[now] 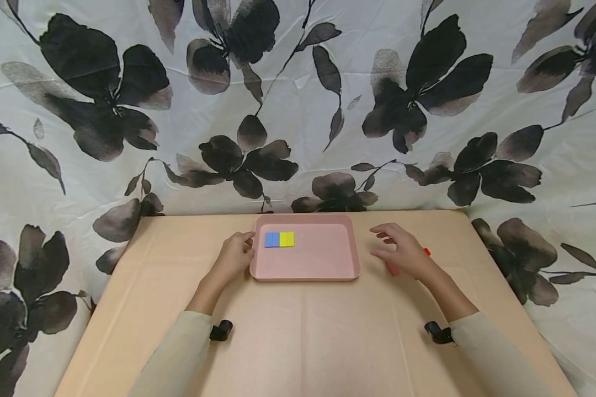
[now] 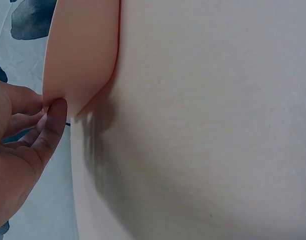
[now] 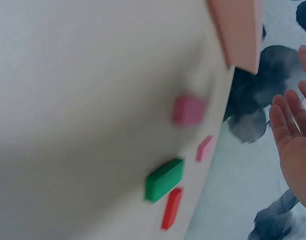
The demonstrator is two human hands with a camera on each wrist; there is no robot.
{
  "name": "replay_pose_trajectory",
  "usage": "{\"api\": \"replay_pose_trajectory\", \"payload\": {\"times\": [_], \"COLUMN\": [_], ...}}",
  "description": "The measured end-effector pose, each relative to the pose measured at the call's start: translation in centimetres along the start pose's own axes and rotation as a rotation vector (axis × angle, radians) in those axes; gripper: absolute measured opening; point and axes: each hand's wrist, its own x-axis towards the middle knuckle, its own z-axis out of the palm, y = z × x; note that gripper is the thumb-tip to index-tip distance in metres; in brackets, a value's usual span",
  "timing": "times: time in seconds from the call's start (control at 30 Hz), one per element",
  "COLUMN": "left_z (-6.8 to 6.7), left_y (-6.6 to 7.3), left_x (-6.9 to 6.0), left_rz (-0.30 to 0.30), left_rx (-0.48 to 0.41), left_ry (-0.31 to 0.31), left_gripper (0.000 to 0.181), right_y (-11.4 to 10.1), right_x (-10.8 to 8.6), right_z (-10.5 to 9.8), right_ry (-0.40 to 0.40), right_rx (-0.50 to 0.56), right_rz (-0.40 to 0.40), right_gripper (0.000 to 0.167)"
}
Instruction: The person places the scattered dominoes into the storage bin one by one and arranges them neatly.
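Observation:
My left hand [image 1: 234,255] pinches the left rim of a pink tray [image 1: 323,270]; in the left wrist view the thumb and fingers of the hand [image 2: 30,135] close on the edge of the tray [image 2: 85,45]. Blue pieces [image 1: 272,240] and yellow pieces [image 1: 286,239] lie side by side in the tray's upper left. Right of the tray, my right hand [image 1: 402,252] hovers with spread, slightly bent fingers and holds nothing. Partly hidden under it are a pinkish-red block [image 1: 392,268] and a red block [image 1: 427,252].
In the right wrist view, a pink block [image 3: 189,110], a smaller pink block [image 3: 204,148], a green block [image 3: 164,180] and a red block [image 3: 172,208] lie on the table. Behind the table's back edge hangs a floral cloth [image 1: 328,127].

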Motion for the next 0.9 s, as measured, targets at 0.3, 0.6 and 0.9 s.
{"api": "replay_pose_trajectory", "payload": {"times": [0.3,0.6,0.9], "left_z": [0.2,0.5,0.5], "left_y": [0.0,0.0,0.1], "left_x": [0.5,0.5,0.6], "left_rz": [0.003,-0.001,0.000], "left_rx": [0.007,0.009,0.022], "left_ry": [0.009,0.015,0.025], "left_gripper": [0.047,0.047,0.047], "right_y": [3.8,5.9,6.6], "right_x": [-1.8,-3.1,-3.0], "right_z": [-0.8,-0.6,-0.3], "right_ry": [-0.055,-0.161,-0.205], "right_rx": [-0.038,-0.119,-0.183], "right_rz": [0.029,0.059,0.066], "right_gripper": [0.060,0.068,0.065]}}
